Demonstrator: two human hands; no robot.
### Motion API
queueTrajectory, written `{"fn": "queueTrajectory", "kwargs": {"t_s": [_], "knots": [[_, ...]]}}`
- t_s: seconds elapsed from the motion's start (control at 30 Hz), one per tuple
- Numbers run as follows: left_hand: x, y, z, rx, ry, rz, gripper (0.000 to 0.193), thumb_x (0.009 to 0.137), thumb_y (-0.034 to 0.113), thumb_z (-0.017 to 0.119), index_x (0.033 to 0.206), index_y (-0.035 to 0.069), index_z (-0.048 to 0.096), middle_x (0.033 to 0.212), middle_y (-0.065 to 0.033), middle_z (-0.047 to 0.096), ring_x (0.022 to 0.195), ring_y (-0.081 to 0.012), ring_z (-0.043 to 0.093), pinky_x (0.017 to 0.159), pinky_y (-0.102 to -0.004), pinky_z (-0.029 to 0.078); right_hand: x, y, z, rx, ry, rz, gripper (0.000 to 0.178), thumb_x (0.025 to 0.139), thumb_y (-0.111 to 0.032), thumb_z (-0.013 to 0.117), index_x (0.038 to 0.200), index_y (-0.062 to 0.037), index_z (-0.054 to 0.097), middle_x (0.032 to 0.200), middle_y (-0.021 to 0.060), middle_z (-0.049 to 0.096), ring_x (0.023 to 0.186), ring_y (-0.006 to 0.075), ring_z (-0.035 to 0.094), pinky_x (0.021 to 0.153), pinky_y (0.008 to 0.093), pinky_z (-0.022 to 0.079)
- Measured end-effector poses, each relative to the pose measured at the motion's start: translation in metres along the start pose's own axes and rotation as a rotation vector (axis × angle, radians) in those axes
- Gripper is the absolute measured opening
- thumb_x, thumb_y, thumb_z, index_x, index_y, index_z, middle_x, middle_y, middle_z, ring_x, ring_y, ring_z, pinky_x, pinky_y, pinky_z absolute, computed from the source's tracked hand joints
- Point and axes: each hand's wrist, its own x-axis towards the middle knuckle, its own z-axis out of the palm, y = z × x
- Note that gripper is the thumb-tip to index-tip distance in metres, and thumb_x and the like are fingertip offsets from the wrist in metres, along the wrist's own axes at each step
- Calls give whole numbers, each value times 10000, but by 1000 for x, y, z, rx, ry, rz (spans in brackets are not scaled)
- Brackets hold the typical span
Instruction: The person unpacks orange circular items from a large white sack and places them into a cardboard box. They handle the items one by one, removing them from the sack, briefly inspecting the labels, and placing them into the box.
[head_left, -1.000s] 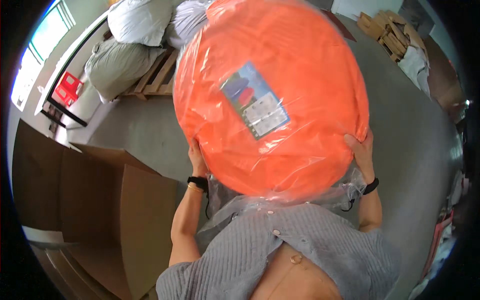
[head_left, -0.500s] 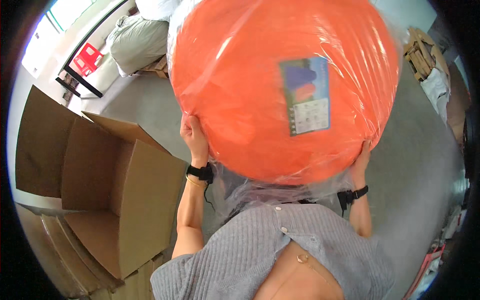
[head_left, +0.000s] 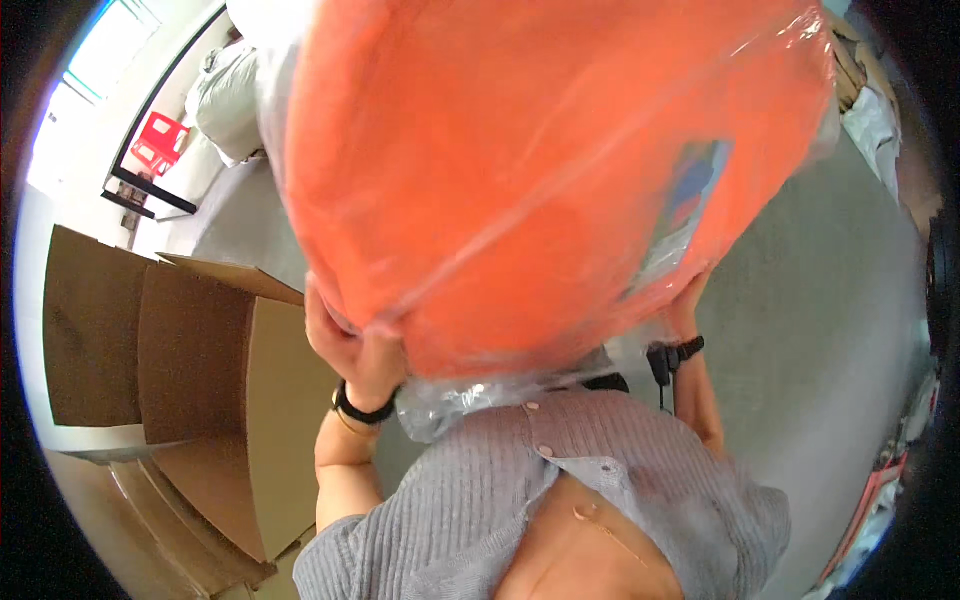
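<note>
A large, rounded orange bundle (head_left: 480, 200) in clear plastic wrap fills the upper middle of the head view, held up in front of my chest. On its right part a label card (head_left: 690, 205) with a blue and green picture shows at a slant, blurred. My left hand (head_left: 355, 345) grips the bundle's lower left edge, the thumb in front. At the lower right edge my right hand (head_left: 688, 300) holds it too, its fingers mostly hidden behind the wrap. Loose plastic (head_left: 460, 400) hangs below the bundle, near my shirt.
An open cardboard box (head_left: 280, 420) stands close on the left, flaps spread, above flattened cardboard (head_left: 150, 510). Farther off are a red stool (head_left: 160, 142), stuffed pale sacks (head_left: 225, 100) and a black frame (head_left: 155, 190). White plastic and cardboard (head_left: 875, 140) lie at the far right.
The bundle has moved left and tilted, its right side now higher and its label turned aslant. Both hands have moved left with it, keeping their grip.
</note>
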Motion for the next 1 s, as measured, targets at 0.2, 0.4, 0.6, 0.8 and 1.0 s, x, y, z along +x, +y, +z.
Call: {"fn": "queueTrajectory", "kwargs": {"t_s": [0.2,0.4,0.6,0.8,1.0], "knots": [[34,-25,19,51,-28,-124,234,901,150,497,1022,-32,578,1026,-66,569,926,-133,500,786,-258,416,29,7,-21,438,-128,234,678,898,-529,358,1391,-98,179,1406,85,258,1251,271,314,1034,396,277],[59,-77,29,175,-149,-237,295,894,172,532,1082,-55,552,978,-44,585,879,-89,511,793,-222,406,14,-41,2,146,30,321,650,904,-517,361,1334,-33,306,1339,89,389,1210,215,388,994,339,335],[55,-101,30,-143,-267,-766,304,903,198,505,1098,-32,549,1021,-52,588,896,-118,542,792,-236,424,4,-114,-22,-95,-65,391,573,897,-447,442,1255,0,418,1314,93,422,1176,191,430,945,327,387],[116,-175,-11,25,-912,-457,394,894,306,512,1173,29,525,1089,-74,586,974,-187,557,832,-297,447,18,-196,-2,61,-20,647,550,878,-415,492,1221,13,457,1266,104,471,1124,189,477,916,331,409],[175,-158,47,98,-789,-405,406,888,313,523,1178,28,520,1091,-75,585,979,-188,556,836,-302,451,112,-137,81,-182,-358,469,548,868,-408,508,1209,19,469,1242,106,490,1101,189,492,906,329,414]]}}
